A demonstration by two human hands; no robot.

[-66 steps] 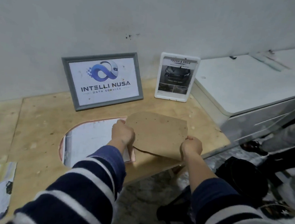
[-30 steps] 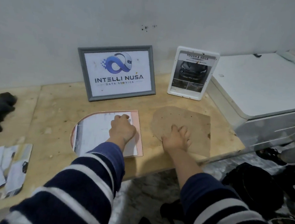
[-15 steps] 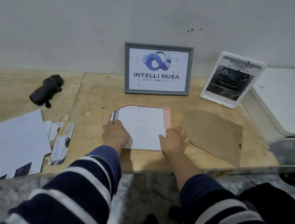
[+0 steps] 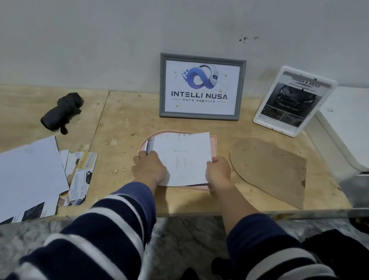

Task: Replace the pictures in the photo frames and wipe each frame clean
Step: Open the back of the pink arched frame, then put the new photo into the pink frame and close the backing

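Hands: your left hand (image 4: 149, 169) and right hand (image 4: 218, 172) pinch the white sheet (image 4: 183, 158) by its near side edges, seemingly lifted off the pink frame (image 4: 213, 143); long axis runs near-far.

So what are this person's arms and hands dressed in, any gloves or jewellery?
Both arms wear the same dark navy sleeves with broad white stripes: left sleeve, right sleeve. The right one is pushed further up the forearm. The left hand and right hand are bare; no gloves, rings or watch show.
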